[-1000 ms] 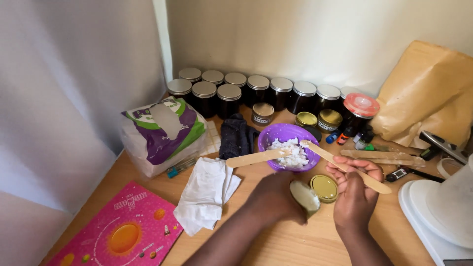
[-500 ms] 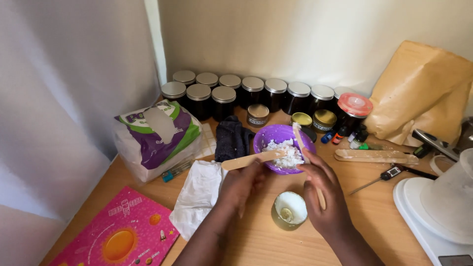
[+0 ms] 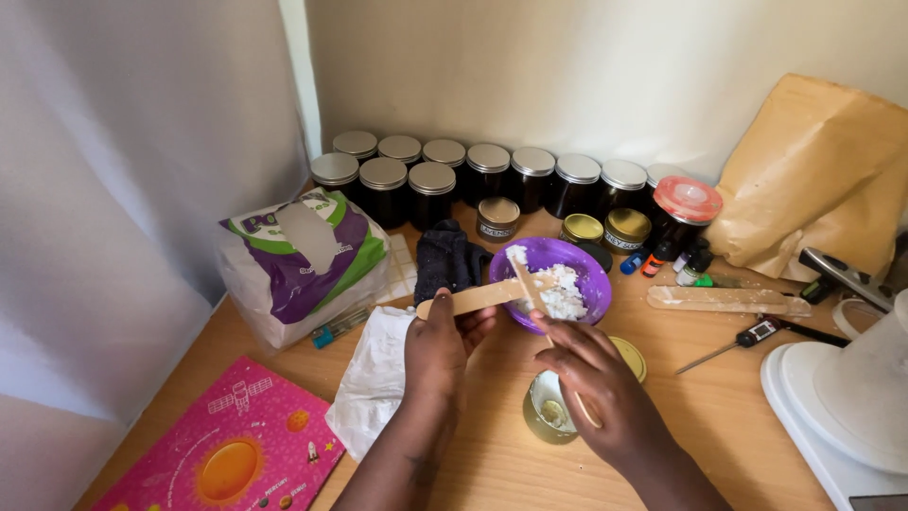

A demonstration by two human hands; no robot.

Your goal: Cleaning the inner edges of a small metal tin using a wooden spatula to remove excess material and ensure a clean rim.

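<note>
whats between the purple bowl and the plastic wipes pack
In the head view, a dark folded cloth lies between the purple bowl and the white, purple and green plastic pack.

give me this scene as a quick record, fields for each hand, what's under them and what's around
left hand: holds a flat wooden stick reaching over the purple bowl
right hand: holds a second wooden stick, crossed over the first
bowl contents: white crumbly stuff
below hands: small open jar, gold lid beside it
back row: dark jars with silver lids
left side: tissue pack, white tissue, pink board
right side: brown paper bag, probe thermometer
</note>
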